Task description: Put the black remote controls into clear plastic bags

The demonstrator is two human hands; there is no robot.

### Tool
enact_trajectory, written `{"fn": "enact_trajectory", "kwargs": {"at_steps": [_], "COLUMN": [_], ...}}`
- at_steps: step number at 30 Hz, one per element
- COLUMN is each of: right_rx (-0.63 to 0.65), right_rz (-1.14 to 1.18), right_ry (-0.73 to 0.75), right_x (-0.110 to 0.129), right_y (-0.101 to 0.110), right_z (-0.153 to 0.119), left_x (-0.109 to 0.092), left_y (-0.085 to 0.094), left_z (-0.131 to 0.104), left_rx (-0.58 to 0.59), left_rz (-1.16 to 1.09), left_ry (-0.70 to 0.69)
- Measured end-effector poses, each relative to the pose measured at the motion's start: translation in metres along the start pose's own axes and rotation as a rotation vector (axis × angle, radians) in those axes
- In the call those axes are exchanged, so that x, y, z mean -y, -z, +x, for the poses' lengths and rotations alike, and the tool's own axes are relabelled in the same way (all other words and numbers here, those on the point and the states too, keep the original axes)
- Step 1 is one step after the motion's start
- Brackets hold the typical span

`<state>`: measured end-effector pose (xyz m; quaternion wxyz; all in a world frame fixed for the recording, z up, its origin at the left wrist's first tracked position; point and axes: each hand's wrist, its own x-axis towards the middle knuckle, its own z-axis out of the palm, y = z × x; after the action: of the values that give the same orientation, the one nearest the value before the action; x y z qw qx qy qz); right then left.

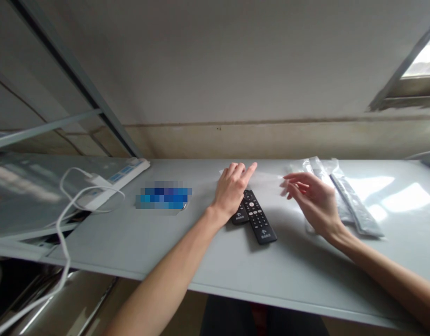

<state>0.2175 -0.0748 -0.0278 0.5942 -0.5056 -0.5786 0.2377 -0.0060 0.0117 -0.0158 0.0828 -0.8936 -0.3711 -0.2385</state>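
A thin clear plastic bag (267,178) stretches between my two hands near the back of the desk. My left hand (232,189) is over its left end, index finger stretched out and the other fingers bent; their tips are partly hidden. Loosely curled, with fingers and thumb apart, my right hand (314,200) has its fingertips beside the bag's right end; I cannot tell whether they touch it. A black remote control (259,219) lies below my left hand, overlapping a second black remote (240,216) that my left hand partly covers.
Several clear-bagged packages (358,205) lie right of my right hand. At the left, a white power strip (116,182) has a white cable (62,233) trailing over the desk's front edge. A pixelated blue item (164,198) lies between strip and left hand. Behind stands the wall (236,70).
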Motion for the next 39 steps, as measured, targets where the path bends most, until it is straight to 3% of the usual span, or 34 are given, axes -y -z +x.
{"fn": "enact_trajectory", "kwargs": {"at_steps": [4,8,14,18,23,28,33,39], "right_rx": [-0.082,-0.028,0.099,0.034,0.026,-0.008,0.037,0.043], "right_rz": [0.084,0.096,0.119,0.116,-0.189,-0.221,-0.333,-0.346], "right_ry": [-0.021,-0.042,-0.008,0.125,0.324,0.371,0.481,0.495], "right_x": [0.000,0.000,0.007,0.008,0.002,0.003,0.009,0.007], "right_y": [0.003,0.003,-0.002,-0.003,-0.002,-0.002,0.000,-0.001], "right_z": [0.005,0.005,-0.004,-0.007,-0.007,-0.009,-0.006,-0.005], "left_x": [0.009,0.009,-0.006,-0.012,-0.015,-0.017,-0.018,-0.018], "left_y": [0.000,-0.002,-0.006,-0.002,0.003,0.005,0.005,0.004], "left_z": [0.000,-0.001,-0.001,-0.001,-0.001,-0.003,-0.003,-0.001], "left_rx": [-0.122,-0.154,-0.028,0.035,0.093,0.139,0.137,0.166], "left_rz": [0.004,-0.007,-0.120,-0.147,-0.179,-0.169,-0.162,-0.152], "left_ry": [0.069,0.033,-0.168,-0.148,-0.117,-0.101,-0.133,-0.141]}}
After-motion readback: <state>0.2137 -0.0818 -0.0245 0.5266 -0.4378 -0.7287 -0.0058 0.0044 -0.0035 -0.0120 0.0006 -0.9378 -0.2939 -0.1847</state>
